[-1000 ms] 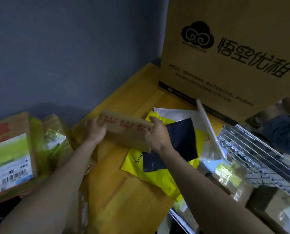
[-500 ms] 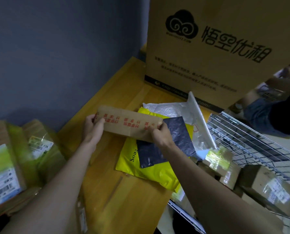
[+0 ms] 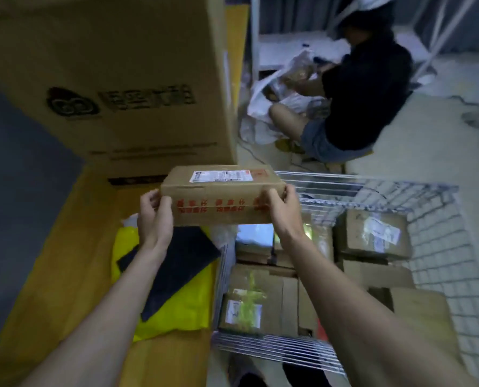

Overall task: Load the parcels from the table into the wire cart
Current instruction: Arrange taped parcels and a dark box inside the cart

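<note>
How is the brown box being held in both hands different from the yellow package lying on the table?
The brown box is rigid cardboard with red print along its side; the yellow package is a soft, flat plastic bag. The brown box is lifted off the table, gripped at its ends by the left hand and the right hand; the yellow package lies on the wooden table with a dark flat parcel on top of it. Neither is in the wire cart yet.

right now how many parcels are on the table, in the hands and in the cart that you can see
Held in both hands, left hand and right hand: 1, the flat cardboard box
Soft bags on the table: 2, the yellow mailer and the black mailer on it
Cardboard boxes plainly visible in the wire cart: at least 5; blur hides any more
Total: at least 8
</note>
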